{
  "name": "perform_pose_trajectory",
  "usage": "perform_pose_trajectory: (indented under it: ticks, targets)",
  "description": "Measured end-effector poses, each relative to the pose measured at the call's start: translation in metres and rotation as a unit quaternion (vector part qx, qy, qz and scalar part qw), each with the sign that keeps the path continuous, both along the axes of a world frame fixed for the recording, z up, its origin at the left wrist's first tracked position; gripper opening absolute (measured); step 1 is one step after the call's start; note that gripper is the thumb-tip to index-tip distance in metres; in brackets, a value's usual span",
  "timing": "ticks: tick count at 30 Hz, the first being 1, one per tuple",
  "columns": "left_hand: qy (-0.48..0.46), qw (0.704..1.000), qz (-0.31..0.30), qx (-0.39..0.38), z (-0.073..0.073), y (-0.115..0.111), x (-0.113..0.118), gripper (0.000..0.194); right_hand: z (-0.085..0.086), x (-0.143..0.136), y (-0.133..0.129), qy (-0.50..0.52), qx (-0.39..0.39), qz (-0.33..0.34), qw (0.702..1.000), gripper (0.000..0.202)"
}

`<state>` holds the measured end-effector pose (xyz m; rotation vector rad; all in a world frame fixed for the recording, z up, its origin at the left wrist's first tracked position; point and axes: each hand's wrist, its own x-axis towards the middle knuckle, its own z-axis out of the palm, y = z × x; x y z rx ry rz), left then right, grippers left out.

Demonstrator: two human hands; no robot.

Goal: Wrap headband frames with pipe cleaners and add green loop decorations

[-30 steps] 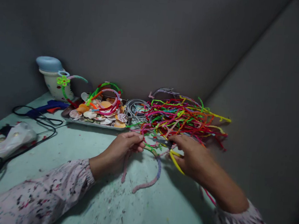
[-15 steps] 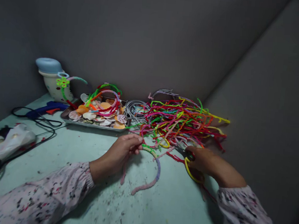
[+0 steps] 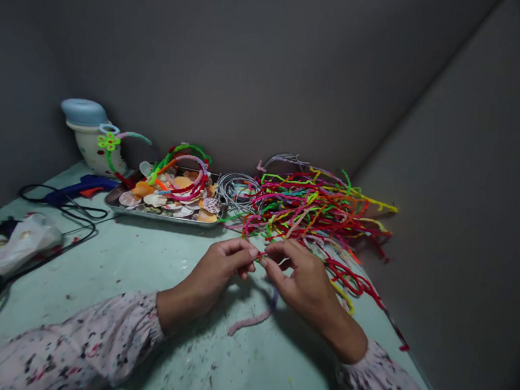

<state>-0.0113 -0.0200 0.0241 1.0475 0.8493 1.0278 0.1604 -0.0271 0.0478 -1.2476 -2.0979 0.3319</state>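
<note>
A headband (image 3: 251, 323) wrapped in fuzzy pastel pipe cleaner curves below my hands, its pink and lilac end showing over the table. My left hand (image 3: 224, 265) is closed on its upper part, thumb against fingers. Close beside it, my right hand (image 3: 302, 280) pinches at the same spot, where a small red and green pipe cleaner bit (image 3: 260, 256) shows between the fingertips. The fingers cover most of the headband's upper part. Just behind my hands lies a tangled heap of coloured pipe cleaners (image 3: 313, 206).
A metal tray (image 3: 167, 218) holds shells and finished-looking fuzzy hoops. Grey wire coils (image 3: 237, 192) lie beside it. On the left are a blue glue gun (image 3: 76, 190), a black cord (image 3: 88, 231), a white plastic bag (image 3: 33, 239) and a blue-lidded bottle (image 3: 94, 138). Red pipe cleaner loops (image 3: 348, 277) lie right.
My right hand has let go of the dark scissors and moved left to meet my left hand at the headband. My left hand has stayed nearly in place.
</note>
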Motion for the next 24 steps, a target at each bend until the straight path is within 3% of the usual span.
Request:
perform_pose_trajectory:
  ticks: [19,24]
  targets:
    - [0.130,0.988,0.041,0.073,0.001,-0.006,0.003,0.018,-0.015,-0.016,-0.011,0.026,0.062,-0.037,0.997,0.008]
    - [0.085,0.994,0.047,0.041,0.000,-0.005,0.003,0.020,-0.011,-0.009,-0.006,-0.022,0.058,-0.058,0.996,0.010]
